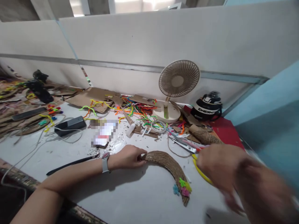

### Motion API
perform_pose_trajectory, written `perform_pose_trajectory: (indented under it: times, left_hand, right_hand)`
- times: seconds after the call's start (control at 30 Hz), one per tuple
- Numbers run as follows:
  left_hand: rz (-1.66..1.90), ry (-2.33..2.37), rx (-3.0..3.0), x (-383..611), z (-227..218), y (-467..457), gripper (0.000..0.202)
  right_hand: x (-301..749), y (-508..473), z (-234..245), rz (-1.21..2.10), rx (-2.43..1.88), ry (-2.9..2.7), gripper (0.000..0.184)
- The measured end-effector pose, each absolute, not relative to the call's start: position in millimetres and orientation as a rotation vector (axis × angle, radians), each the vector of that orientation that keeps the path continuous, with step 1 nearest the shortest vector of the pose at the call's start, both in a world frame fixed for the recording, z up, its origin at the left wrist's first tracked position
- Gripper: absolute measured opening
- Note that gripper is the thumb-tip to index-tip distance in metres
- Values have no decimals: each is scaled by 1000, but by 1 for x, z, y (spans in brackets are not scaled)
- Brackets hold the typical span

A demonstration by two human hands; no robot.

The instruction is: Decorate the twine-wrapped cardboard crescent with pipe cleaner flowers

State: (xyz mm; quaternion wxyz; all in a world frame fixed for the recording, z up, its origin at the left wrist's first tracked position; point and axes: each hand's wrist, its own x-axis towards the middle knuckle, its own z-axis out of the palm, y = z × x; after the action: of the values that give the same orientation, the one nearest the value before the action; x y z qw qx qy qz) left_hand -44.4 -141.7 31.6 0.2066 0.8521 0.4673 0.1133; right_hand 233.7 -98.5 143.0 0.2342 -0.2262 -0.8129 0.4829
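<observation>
A crescent-shaped piece wrapped in brown twine [167, 160] lies on the white table. Its lower end carries small flower shapes [185, 188] in green, yellow, pink and blue. My left hand [130, 156], with a watch on the wrist, pinches the crescent's upper left end between thumb and fingers. To the right, my right hand [220, 165] is smeared by motion. It is at a yellow curved handle [201, 172] of a tool whose kind I cannot make out; whether it grips the handle is unclear. A silver utility knife [183, 145] lies just beyond.
Behind the crescent are a small fan [179, 79], a black bottle [206, 107], a twine roll [205, 137] and tangled coloured pipe cleaners [137, 107]. Leftward lie a phone [105, 133], a black box [70, 126] with white cables, and cardboard [91, 99].
</observation>
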Motion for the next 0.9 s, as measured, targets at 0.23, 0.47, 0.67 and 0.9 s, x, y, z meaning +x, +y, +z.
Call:
perform_pose_trajectory:
  times: [0.23,0.47,0.67,0.9]
  left_hand:
    - [307,1393,2400,-48,34,-142,43]
    - [569,1569,2266,-59,43,-134,50]
    - [1103,1590,1995,-88,60,-113,38]
    - [1296,1628,1850,-112,71,-101,37]
  right_hand:
    - [190,-85,113,925,-675,-2883,29]
    - [200,-79,49,321,-1002,-3024,69]
    - [196,-75,43,262,-981,-3058,59]
    - [184,-64,46,284,-899,-3009,64]
